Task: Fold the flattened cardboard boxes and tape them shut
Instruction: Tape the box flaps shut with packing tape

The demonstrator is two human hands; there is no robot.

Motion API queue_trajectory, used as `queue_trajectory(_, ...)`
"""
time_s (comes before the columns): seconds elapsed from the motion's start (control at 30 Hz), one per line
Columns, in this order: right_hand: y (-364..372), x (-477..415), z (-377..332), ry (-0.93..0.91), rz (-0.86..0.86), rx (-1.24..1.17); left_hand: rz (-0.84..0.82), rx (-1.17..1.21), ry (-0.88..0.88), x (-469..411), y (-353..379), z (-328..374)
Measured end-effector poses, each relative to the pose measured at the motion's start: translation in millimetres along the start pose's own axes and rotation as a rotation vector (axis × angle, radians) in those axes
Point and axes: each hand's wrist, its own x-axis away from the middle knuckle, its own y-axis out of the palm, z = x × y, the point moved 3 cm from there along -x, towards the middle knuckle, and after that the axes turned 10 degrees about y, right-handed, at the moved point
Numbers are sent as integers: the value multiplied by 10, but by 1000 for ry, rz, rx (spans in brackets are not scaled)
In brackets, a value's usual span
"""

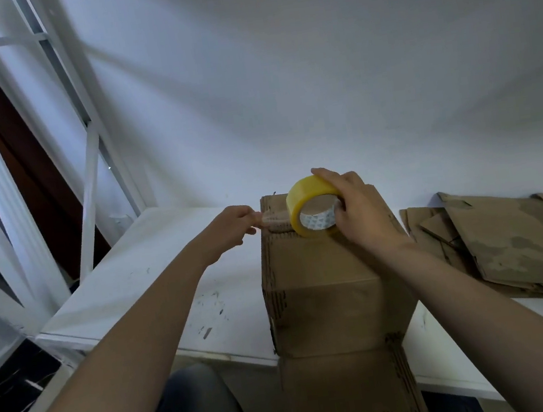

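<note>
White metal frame [89, 195] is standing at far left, beside the white table [154, 273]. The tabletop is showing dark scuffs near its near edge.

Left hand [234, 226]: it is reaching in over the table. Its fingers are curled tight, and thumb and fingertips are pinching the free end of the tape strip [275, 222]. The hand is hovering just beside the far left corner of the cardboard box [325, 285].

The strip is running right from that pinch to the tape roll [311, 207], lying low over the far left part of the box top. Whether it is sticking to the cardboard cannot be told.

The roll, yellow, is standing on edge on the box top, towards the far side. Its inner core is showing a pale printed pattern; the marks are too small to read.

The box is standing upright on the table at its near edge, centre right. One flap is hanging down past the table edge towards the person, corrugated edges showing. The cardboard is showing no readable print.

Right hand [356, 208]: it is gripping the roll from the right, thumb lying over the top of the roll, fingers curled into the core.

Flattened boxes [516, 242] are lying stacked on the table at right, well apart from the hands, their surfaces worn and patchy.
</note>
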Motion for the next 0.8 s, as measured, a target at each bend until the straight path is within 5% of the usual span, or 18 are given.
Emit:
queue_trajectory(0.17,27,-90,-183,-80,9,195,43,65,-8,27,-274,-267)
queue_trajectory(0.33,201,-19,-151,42,-17,-115,78,-10,75,58,-304,-504)
queue_trajectory(0.53,107,-62,-364,-16,34,264,103,42,80,89,-478,-809)
queue_trajectory(0.8,158,-42,-618,-26,34,463,98,141,88,79,-387,-1155)
